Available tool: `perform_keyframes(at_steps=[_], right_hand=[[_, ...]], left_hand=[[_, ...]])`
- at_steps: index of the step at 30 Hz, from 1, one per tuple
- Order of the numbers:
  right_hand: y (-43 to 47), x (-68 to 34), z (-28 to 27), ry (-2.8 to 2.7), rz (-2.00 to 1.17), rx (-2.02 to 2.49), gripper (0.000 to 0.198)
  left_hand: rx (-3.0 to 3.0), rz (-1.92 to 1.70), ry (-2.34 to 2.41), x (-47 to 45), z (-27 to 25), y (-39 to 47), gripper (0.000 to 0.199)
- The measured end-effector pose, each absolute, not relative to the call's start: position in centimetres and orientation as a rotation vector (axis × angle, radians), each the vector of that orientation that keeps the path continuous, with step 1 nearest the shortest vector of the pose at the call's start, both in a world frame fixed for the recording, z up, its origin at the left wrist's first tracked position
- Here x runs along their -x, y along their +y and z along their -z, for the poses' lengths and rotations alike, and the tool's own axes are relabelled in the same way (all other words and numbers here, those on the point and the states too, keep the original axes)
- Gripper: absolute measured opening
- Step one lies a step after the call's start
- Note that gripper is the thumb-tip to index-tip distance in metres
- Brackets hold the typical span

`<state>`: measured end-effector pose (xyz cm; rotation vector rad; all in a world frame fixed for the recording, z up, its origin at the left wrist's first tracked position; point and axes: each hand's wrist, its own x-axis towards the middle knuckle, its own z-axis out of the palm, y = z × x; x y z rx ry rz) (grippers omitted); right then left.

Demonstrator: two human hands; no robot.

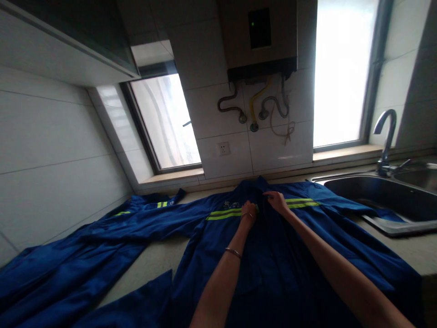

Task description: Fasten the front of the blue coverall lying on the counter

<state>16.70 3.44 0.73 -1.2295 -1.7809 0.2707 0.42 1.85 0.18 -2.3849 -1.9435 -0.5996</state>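
Note:
A blue work jacket (218, 237) with yellow-green reflective stripes lies spread front side up on the counter, its collar toward the wall. My left hand (249, 212), with a bracelet and a ring-like band at the wrist, is closed on the jacket's front edge at the chest stripe. My right hand (276, 201) pinches the opposite front edge near the collar, a little higher up. The two hands are close together but apart. Dim light hides the exact fold between the fingers. One sleeve reaches left, and the other lies toward the sink.
More blue work clothing (78, 255) covers the left of the counter (153, 259). At the right is a steel sink (368, 189) with a curved faucet (387, 136). A water heater (259, 36) with hoses hangs on the tiled wall, above a socket (223, 148).

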Motion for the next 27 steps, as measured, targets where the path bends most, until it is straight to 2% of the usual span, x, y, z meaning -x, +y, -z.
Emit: perform_keyframes(at_steps=[7,14,20,27], right_hand=[[4.3,-15.1,0.9,-1.687,-0.349,1.17,0.039],[3.7,-14.1,1.3,-1.729,-0.383,1.144,0.035],[3.4,-13.9,1.1,-1.769,-0.385,1.127,0.037],[4.0,-13.9,2.1,-1.81,-0.392,1.065,0.039]], left_hand=[[2.391,0.577,-1.763,-0.1,-0.4,2.2,0.029],[2.461,0.673,-1.774,-0.5,0.8,3.1,0.03],[2.466,1.203,-1.893,-0.1,1.1,3.1,0.024],[2.46,1.466,-1.951,0.1,1.8,3.3,0.023]])
